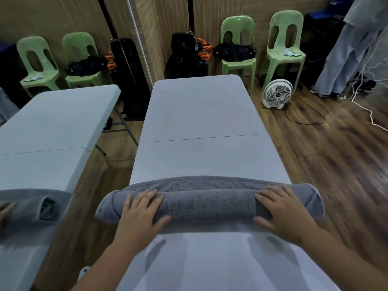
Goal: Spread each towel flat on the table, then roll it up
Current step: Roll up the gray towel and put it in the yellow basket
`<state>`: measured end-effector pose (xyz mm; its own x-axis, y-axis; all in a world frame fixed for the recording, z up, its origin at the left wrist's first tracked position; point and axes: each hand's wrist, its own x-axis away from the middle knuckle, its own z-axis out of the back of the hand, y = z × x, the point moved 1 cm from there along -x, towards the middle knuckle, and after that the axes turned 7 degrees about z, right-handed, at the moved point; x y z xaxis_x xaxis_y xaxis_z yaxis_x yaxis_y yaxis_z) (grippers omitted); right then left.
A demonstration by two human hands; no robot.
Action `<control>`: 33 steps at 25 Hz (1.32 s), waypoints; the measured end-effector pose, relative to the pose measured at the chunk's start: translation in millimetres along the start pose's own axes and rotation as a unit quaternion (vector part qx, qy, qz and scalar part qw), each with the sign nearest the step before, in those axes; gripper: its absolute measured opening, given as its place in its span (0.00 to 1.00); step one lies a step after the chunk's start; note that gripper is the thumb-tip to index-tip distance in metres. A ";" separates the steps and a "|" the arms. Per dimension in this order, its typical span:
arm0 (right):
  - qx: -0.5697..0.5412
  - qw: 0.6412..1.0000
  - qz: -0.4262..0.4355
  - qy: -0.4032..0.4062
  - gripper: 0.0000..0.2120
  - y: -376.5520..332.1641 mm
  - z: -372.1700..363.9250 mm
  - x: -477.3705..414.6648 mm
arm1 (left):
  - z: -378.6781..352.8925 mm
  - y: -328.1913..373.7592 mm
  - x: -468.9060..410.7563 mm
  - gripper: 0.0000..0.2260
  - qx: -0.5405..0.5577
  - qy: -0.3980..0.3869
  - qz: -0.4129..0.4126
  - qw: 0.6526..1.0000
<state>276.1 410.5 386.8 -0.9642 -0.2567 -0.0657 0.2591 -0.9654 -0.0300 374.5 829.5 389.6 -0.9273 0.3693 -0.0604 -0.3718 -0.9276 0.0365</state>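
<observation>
A grey towel (207,203) lies across the white table (201,114), rolled into a thick tube whose ends hang past both table edges. A short flat strip of it still shows on the far side of the roll. My left hand (139,211) rests flat on the roll near its left end, fingers spread and straight. My right hand (281,211) presses on top near the right end, fingers spread the same way. Both forearms reach in from the bottom of the view.
A mirror on the left reflects a second table (52,122) and rolled towel (35,206). Green chairs (239,45) with black bags line the wall. A white floor fan (277,93) and cables lie at the right, where a person (344,55) stands.
</observation>
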 end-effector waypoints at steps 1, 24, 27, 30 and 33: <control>0.015 0.999 -0.011 -0.032 0.27 -2.0 -5.3 4.4 | -4.7 0.1 3.8 0.27 -0.018 -0.028 -0.003 0.999; 0.065 0.986 -0.099 -0.120 0.29 59.9 2.0 -35.2 | -9.4 -47.4 -47.2 0.28 -0.086 -0.029 0.114 0.989; -0.021 0.978 -0.156 -0.137 0.25 33.8 5.2 -38.1 | -1.9 -19.3 -47.3 0.25 -0.075 -0.061 0.143 0.985; -0.119 0.967 -0.194 -0.111 0.24 -13.3 3.8 -34.6 | 5.3 25.4 -33.3 0.28 0.022 -0.152 0.203 0.967; -0.220 0.950 -0.213 -0.069 0.34 -67.3 0.9 -37.9 | 14.3 81.9 -22.0 0.31 0.111 -0.225 0.214 0.944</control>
<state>295.1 485.2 392.2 -0.9772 0.1193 0.1756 -0.1863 -0.8783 -0.4402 363.8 746.2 408.1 -0.9000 -0.0032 0.4359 0.0866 -0.9813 0.1718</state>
